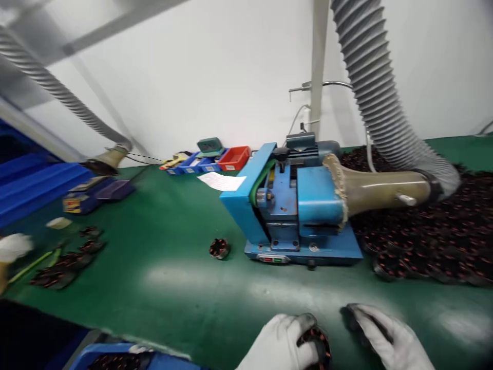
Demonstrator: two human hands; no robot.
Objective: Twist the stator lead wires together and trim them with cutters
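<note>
Both my hands wear white gloves with grey fingertips and sit at the bottom edge of the green table (pixel 181 288). My left hand (pixel 283 344) is curled around a dark stator wound with copper wire (pixel 318 344). My right hand (pixel 385 334) lies just to the right of it, fingers bent and pressed together over something dark that I cannot make out. A blue bench machine (pixel 296 210) stands straight ahead of my hands. One loose wound stator (pixel 219 248) lies on the table left of the machine.
A ribbed grey hose with a tan funnel (pixel 381 187) meets the machine from the right. A large heap of wound stators (pixel 435 231) fills the right side. Several stators (pixel 61 267) lie at left by another person's gloved hand (pixel 13 246). Small bins (pixel 233 158) line the wall.
</note>
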